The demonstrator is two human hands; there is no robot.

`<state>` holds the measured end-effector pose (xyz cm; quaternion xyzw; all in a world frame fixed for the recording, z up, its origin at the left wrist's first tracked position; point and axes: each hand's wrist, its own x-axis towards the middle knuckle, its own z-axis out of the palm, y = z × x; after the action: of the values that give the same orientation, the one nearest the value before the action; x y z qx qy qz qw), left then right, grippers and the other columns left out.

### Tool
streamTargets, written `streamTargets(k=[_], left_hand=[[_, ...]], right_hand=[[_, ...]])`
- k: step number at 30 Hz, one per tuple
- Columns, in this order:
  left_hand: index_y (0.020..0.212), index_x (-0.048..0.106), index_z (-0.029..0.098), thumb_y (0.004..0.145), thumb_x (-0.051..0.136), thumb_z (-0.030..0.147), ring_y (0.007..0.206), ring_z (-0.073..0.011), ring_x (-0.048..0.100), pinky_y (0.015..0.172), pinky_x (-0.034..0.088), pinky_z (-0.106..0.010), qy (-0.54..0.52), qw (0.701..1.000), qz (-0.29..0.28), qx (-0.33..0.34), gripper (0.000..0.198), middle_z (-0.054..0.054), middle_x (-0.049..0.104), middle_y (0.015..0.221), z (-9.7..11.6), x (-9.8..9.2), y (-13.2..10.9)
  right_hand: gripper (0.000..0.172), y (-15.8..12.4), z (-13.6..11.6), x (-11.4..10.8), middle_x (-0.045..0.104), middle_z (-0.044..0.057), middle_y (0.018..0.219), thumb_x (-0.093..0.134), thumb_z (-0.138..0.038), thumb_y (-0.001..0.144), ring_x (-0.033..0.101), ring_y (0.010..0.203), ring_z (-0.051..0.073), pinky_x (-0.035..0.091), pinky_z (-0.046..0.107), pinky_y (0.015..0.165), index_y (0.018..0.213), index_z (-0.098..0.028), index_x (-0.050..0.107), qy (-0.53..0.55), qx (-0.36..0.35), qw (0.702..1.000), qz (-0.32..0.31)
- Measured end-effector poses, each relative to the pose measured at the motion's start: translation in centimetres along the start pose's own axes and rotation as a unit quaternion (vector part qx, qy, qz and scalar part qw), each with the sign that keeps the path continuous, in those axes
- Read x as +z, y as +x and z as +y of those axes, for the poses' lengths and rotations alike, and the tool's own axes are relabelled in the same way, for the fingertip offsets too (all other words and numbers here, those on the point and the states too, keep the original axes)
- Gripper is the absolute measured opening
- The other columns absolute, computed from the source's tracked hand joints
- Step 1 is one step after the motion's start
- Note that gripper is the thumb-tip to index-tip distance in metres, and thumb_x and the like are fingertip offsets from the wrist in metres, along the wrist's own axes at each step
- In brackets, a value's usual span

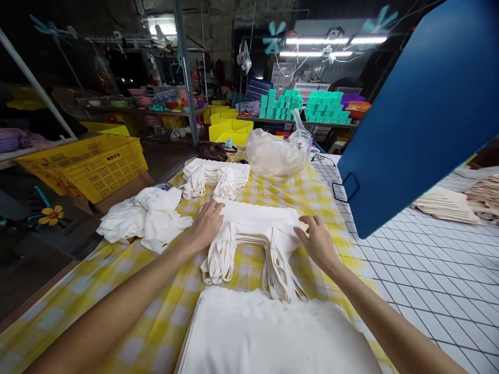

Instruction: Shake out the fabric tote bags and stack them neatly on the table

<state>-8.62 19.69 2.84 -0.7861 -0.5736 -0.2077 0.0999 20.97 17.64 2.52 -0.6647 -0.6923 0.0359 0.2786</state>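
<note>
A neat stack of white camisole tops [255, 215] lies in front of me, with thin straps hanging in loops toward me on both sides. My left hand [207, 222] is at the stack's upper left corner, its fingers curled on the fabric edge. At the right edge, my right hand [317, 239] has its thumb and fingers closed around the corner of the top piece. Nearer to me is a larger pile of flat white fabric pieces [273, 332]. Beyond the stack rests another pile of white strappy tops [216, 174].
Crumpled white cloth [146, 215] lies at left beside a yellow crate [105, 161]. A clear plastic bag [273, 150] and dark handbag [212, 150] sit at the far end of the yellow checked tablecloth [156, 306]. A blue panel [413, 119] leans over the right side.
</note>
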Motion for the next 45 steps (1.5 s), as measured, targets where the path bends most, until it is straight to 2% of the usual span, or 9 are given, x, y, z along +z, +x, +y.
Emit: streamTargets(k=[4,9,13,17,22,27,36,41,45], left_hand=[[0.102,0.055,0.018,0.085,0.039,0.017,0.098,-0.0216,0.053,0.086,0.039,-0.036,-0.086,0.996,-0.012,0.035,0.024,-0.008,0.059,0.101,0.7,-3.4,-5.2],[0.095,0.057,0.02,0.086,0.039,0.022,0.089,-0.0179,0.058,0.078,0.045,-0.03,-0.188,0.982,-0.003,-0.029,0.021,-0.004,0.062,0.093,1.8,-6.9,-13.4],[0.09,0.059,0.022,0.085,0.042,0.025,0.085,-0.0176,0.059,0.075,0.048,-0.029,-0.211,0.976,-0.001,-0.052,0.018,-0.004,0.063,0.089,4.3,-8.4,-19.7],[0.092,0.059,0.022,0.083,0.045,0.021,0.088,-0.0184,0.057,0.079,0.047,-0.031,-0.225,0.974,-0.014,-0.007,0.017,-0.005,0.061,0.091,8.2,-9.5,-23.1],[0.1,0.056,0.018,0.077,0.057,0.026,0.089,-0.0221,0.053,0.079,0.047,-0.036,-0.209,0.975,-0.078,-0.013,0.025,-0.007,0.056,0.092,12.8,-10.1,-24.7],[0.111,0.05,0.015,0.078,0.055,0.027,0.09,-0.0246,0.053,0.078,0.047,-0.038,-0.115,0.988,-0.094,-0.049,0.035,-0.01,0.055,0.096,15.3,-9.3,-26.0],[0.112,0.05,0.014,0.082,0.046,0.016,0.085,-0.0222,0.061,0.073,0.048,-0.032,-0.09,0.977,-0.151,-0.122,0.03,-0.01,0.062,0.094,16.0,-10.0,-25.6],[0.111,0.052,0.015,0.082,0.046,0.013,0.083,-0.0195,0.061,0.066,0.048,-0.027,-0.051,0.968,-0.207,-0.129,0.03,-0.009,0.061,0.095,16.4,-11.2,-25.0],[0.128,0.04,0.016,0.079,0.055,0.016,0.088,-0.0199,0.061,0.069,0.047,-0.026,-0.062,0.964,-0.232,-0.117,0.051,-0.01,0.059,0.102,16.6,-11.6,-25.3]], right_hand=[[0.025,-5.0,-0.5,-3.8,0.054,0.007,0.1,0.043,-0.041,0.082,0.057,0.069,0.017,0.045,0.032,0.061,0.091,-0.021,0.055,0.048,-0.017,0.998,-0.036],[0.032,-12.7,0.0,-8.2,0.058,0.007,0.093,0.043,-0.05,0.082,0.056,0.065,0.016,0.046,0.029,0.053,0.086,-0.022,0.058,0.086,0.021,0.995,-0.051],[0.033,-18.4,0.5,-9.4,0.061,0.006,0.086,0.046,-0.054,0.079,0.055,0.058,0.015,0.046,0.027,0.048,0.08,-0.023,0.06,0.099,0.046,0.991,-0.071],[0.033,-22.5,-0.6,-9.9,0.062,0.006,0.083,0.046,-0.053,0.079,0.057,0.058,0.015,0.046,0.026,0.048,0.079,-0.023,0.06,0.114,0.043,0.989,-0.084],[0.031,-26.4,-2.9,-9.5,0.059,0.005,0.078,0.043,-0.048,0.083,0.055,0.056,0.014,0.044,0.026,0.05,0.085,-0.021,0.059,0.09,0.024,0.993,-0.078],[0.035,-29.3,-4.9,-8.1,0.058,0.004,0.076,0.036,-0.047,0.087,0.056,0.063,0.017,0.041,0.027,0.055,0.094,-0.02,0.056,0.01,0.039,0.998,-0.044],[0.027,-30.0,-8.0,-6.2,0.061,0.01,0.091,0.039,-0.026,0.085,0.057,0.079,0.022,0.04,0.03,0.064,0.106,-0.016,0.051,-0.131,0.064,0.989,-0.037],[0.029,-29.5,-7.5,-6.9,0.063,0.009,0.089,0.037,-0.014,0.083,0.057,0.08,0.021,0.038,0.03,0.068,0.104,-0.014,0.056,-0.138,0.07,0.986,-0.063],[0.029,-29.1,-6.5,-7.5,0.064,0.008,0.088,0.035,-0.018,0.086,0.057,0.078,0.021,0.038,0.031,0.067,0.099,-0.016,0.061,-0.113,0.059,0.99,-0.062]])
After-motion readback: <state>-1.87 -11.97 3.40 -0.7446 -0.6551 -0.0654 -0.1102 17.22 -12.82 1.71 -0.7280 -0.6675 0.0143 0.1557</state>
